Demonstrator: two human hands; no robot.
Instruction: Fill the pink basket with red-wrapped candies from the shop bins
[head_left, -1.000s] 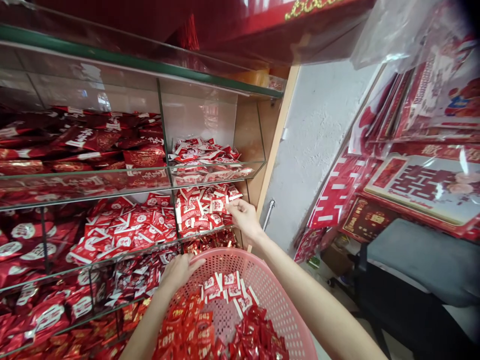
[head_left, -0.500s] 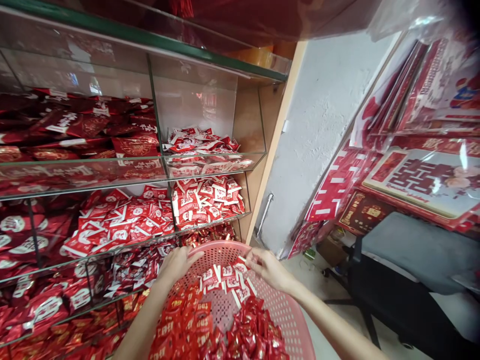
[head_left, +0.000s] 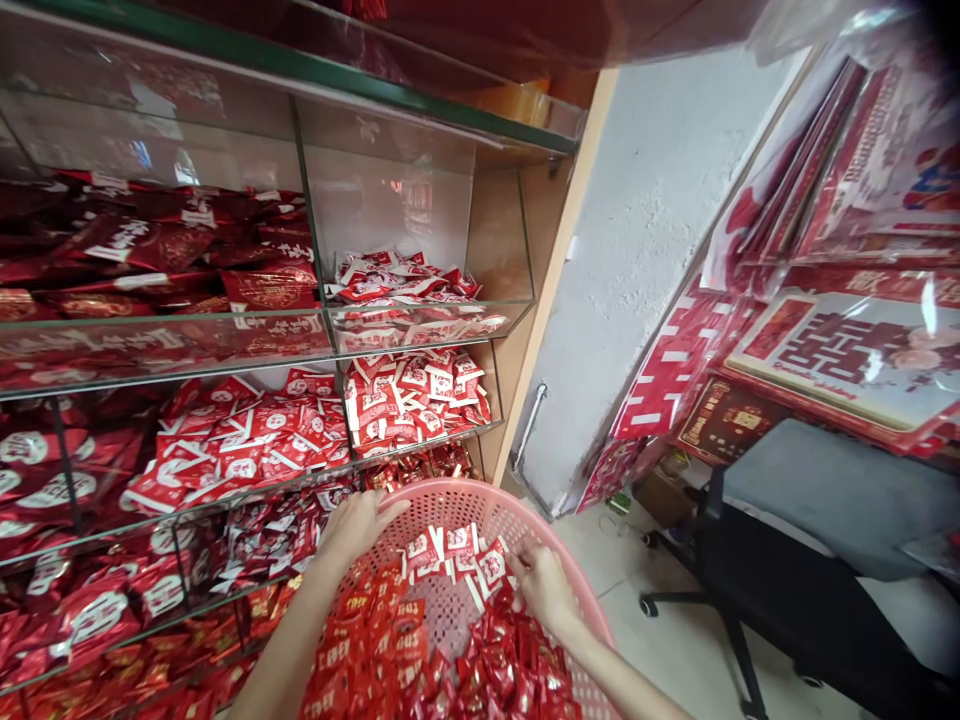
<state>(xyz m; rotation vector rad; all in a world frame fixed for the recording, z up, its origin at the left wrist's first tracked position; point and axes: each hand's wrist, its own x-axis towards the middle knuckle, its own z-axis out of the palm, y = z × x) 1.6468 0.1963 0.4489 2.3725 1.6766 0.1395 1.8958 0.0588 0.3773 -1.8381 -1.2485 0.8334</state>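
Observation:
A pink perforated basket [head_left: 555, 545] sits at the bottom centre. My left hand [head_left: 361, 522] is closed on its far left rim, with the thumb stretched along the edge. Inside the basket, my right hand [head_left: 544, 585] has curled fingers beside the small red-and-white packets [head_left: 459, 545]; what they hold, if anything, is hidden. Below that hand lies a pile of shiny dark red packets [head_left: 510, 655]. Orange-red packets [head_left: 367, 640] fill the basket's left side. Part of the perforated bottom shows between the piles.
Glass-fronted shelves [head_left: 300, 350] with many red packets stand at the left and ahead. A pale wall [head_left: 637, 200] rises right of them. At the right are a black office chair [head_left: 810, 570] and red printed goods in clear plastic [head_left: 847, 350].
My right hand has left the basket's far rim and moved down and slightly right, into the basket, its fingers now more curled. A few red-and-white packets have shifted. My left hand has stayed on the rim.

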